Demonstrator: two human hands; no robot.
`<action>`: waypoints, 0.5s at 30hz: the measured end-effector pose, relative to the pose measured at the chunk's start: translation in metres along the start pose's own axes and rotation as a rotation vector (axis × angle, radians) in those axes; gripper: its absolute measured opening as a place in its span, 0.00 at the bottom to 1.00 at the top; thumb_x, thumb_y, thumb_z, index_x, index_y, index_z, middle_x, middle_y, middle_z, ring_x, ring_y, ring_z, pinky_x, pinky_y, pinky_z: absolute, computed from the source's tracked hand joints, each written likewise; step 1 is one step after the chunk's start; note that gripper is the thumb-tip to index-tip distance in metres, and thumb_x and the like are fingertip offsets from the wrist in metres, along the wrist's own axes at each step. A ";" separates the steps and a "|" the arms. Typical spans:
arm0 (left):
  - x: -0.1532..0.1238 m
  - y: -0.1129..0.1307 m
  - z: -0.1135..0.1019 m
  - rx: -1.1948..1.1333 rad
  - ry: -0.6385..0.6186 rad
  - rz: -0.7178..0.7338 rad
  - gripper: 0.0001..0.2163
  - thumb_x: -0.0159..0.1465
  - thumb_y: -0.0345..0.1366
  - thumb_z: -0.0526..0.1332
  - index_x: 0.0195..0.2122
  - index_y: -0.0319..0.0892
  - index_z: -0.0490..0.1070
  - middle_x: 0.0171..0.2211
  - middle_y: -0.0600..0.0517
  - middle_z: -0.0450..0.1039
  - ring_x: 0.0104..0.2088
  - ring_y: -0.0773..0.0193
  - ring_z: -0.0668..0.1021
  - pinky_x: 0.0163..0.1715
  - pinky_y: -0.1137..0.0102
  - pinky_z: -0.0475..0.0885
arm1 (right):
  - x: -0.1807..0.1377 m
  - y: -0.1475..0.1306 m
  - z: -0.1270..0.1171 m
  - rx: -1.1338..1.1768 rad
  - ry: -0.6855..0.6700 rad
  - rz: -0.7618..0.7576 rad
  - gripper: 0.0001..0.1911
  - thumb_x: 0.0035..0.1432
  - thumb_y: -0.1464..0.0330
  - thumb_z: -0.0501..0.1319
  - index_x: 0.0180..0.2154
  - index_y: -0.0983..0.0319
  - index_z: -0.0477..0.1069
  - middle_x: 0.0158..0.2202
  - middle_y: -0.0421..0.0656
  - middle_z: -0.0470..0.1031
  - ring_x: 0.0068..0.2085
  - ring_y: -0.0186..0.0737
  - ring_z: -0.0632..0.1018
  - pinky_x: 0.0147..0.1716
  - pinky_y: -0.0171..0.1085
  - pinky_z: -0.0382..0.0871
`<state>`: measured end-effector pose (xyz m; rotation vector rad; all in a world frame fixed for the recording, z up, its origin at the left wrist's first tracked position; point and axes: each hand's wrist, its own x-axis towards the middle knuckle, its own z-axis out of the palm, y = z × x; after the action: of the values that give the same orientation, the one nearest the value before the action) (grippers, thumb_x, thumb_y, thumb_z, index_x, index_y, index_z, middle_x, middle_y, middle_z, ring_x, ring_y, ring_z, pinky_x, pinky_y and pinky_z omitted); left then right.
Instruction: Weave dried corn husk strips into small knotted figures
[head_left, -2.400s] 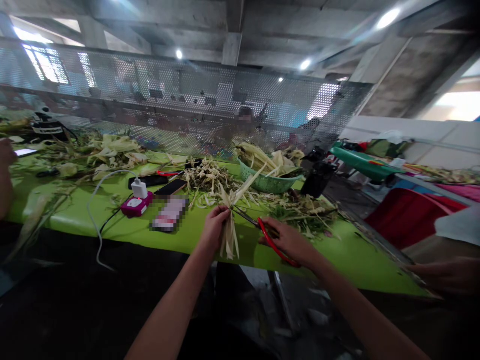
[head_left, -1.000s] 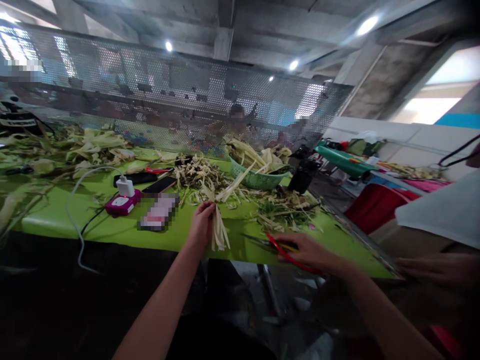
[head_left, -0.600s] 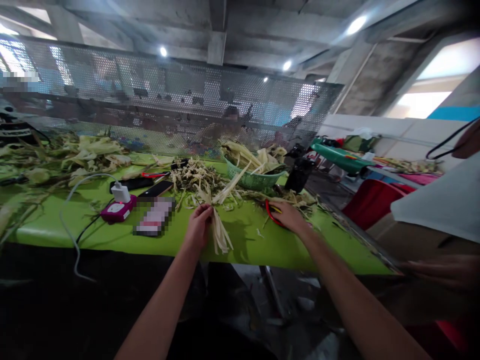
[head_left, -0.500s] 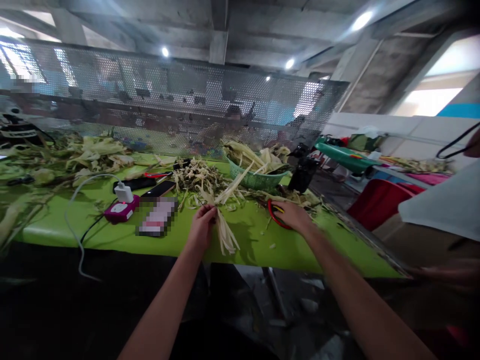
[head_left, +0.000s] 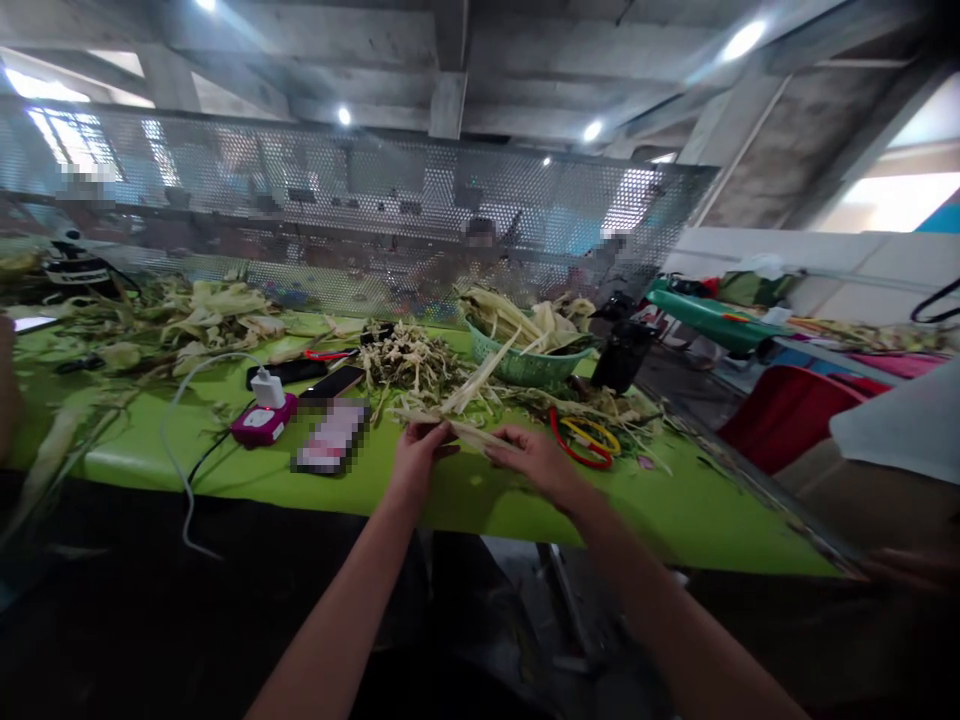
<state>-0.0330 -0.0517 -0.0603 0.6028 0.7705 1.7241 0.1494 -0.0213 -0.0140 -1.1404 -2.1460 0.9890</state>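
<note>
A bundle of pale corn husk strips [head_left: 469, 432] lies roughly level over the green table [head_left: 480, 495], held at both ends. My left hand [head_left: 417, 456] pinches its left part and my right hand [head_left: 534, 462] grips its right part. The red-handled scissors [head_left: 586, 440] lie on the table just right of my right hand, with no hand on them.
A green basket [head_left: 525, 365] of husks stands behind, beside a heap of cut husk [head_left: 416, 365]. Phones [head_left: 334, 383], a pink charger [head_left: 259, 420] with a white cable and a dark bottle [head_left: 622, 355] sit nearby. Another person's hand [head_left: 911, 565] rests at far right; a mesh screen backs the table.
My right hand put the scissors down on the table and came back to grip the husk bundle. The bundle turned from hanging down to lying level between both hands.
</note>
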 end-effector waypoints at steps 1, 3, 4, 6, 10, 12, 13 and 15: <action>0.000 0.006 -0.003 0.015 0.023 0.022 0.18 0.45 0.38 0.71 0.35 0.40 0.69 0.34 0.49 0.75 0.33 0.62 0.78 0.32 0.69 0.70 | 0.001 0.000 -0.005 -0.017 0.016 -0.003 0.15 0.53 0.58 0.60 0.37 0.63 0.74 0.29 0.40 0.76 0.31 0.40 0.75 0.32 0.35 0.66; -0.002 0.020 -0.007 0.107 0.121 0.161 0.20 0.47 0.37 0.70 0.40 0.43 0.67 0.38 0.49 0.74 0.38 0.61 0.77 0.37 0.68 0.69 | 0.003 0.000 -0.019 -0.094 0.042 -0.013 0.14 0.53 0.59 0.60 0.35 0.62 0.75 0.28 0.39 0.76 0.31 0.40 0.75 0.33 0.36 0.65; -0.003 0.027 -0.008 0.200 0.184 0.281 0.20 0.49 0.36 0.69 0.43 0.45 0.67 0.41 0.49 0.73 0.41 0.61 0.76 0.40 0.68 0.68 | 0.004 -0.001 -0.026 -0.145 0.044 -0.014 0.13 0.52 0.60 0.60 0.35 0.62 0.75 0.28 0.39 0.76 0.32 0.40 0.75 0.33 0.36 0.64; -0.005 0.040 -0.006 0.456 0.179 0.492 0.22 0.50 0.34 0.68 0.47 0.47 0.68 0.46 0.48 0.71 0.48 0.58 0.72 0.47 0.66 0.64 | 0.005 -0.005 -0.040 -0.236 0.021 -0.019 0.11 0.52 0.61 0.60 0.34 0.60 0.76 0.28 0.38 0.76 0.32 0.41 0.75 0.33 0.36 0.64; -0.003 0.045 0.009 0.865 -0.161 0.526 0.11 0.50 0.31 0.67 0.35 0.48 0.76 0.40 0.48 0.75 0.48 0.53 0.71 0.53 0.63 0.56 | 0.010 -0.020 -0.057 -0.303 -0.028 -0.053 0.10 0.51 0.62 0.61 0.33 0.60 0.76 0.29 0.39 0.76 0.33 0.42 0.75 0.33 0.36 0.64; 0.004 0.039 0.014 0.871 -0.238 0.393 0.03 0.50 0.31 0.67 0.25 0.47 0.76 0.29 0.49 0.74 0.40 0.55 0.73 0.47 0.66 0.59 | 0.016 -0.026 -0.062 -0.251 0.013 -0.076 0.10 0.50 0.61 0.62 0.33 0.60 0.76 0.30 0.40 0.77 0.33 0.42 0.75 0.34 0.37 0.65; 0.008 0.035 0.016 0.837 -0.251 0.313 0.03 0.50 0.31 0.67 0.21 0.46 0.74 0.24 0.50 0.72 0.35 0.57 0.73 0.42 0.68 0.61 | 0.020 -0.027 -0.064 -0.195 0.063 -0.086 0.11 0.50 0.61 0.63 0.34 0.60 0.75 0.31 0.40 0.77 0.33 0.42 0.75 0.34 0.37 0.65; 0.017 0.027 0.019 0.770 -0.268 0.181 0.05 0.51 0.34 0.65 0.19 0.45 0.73 0.19 0.52 0.68 0.25 0.62 0.70 0.31 0.72 0.60 | 0.028 -0.024 -0.066 -0.019 0.205 -0.096 0.16 0.48 0.60 0.65 0.39 0.60 0.73 0.32 0.41 0.76 0.33 0.41 0.75 0.34 0.37 0.67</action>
<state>-0.0403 -0.0366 -0.0272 1.4292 1.2122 1.4242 0.1703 0.0172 0.0471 -1.0864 -2.0292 0.7760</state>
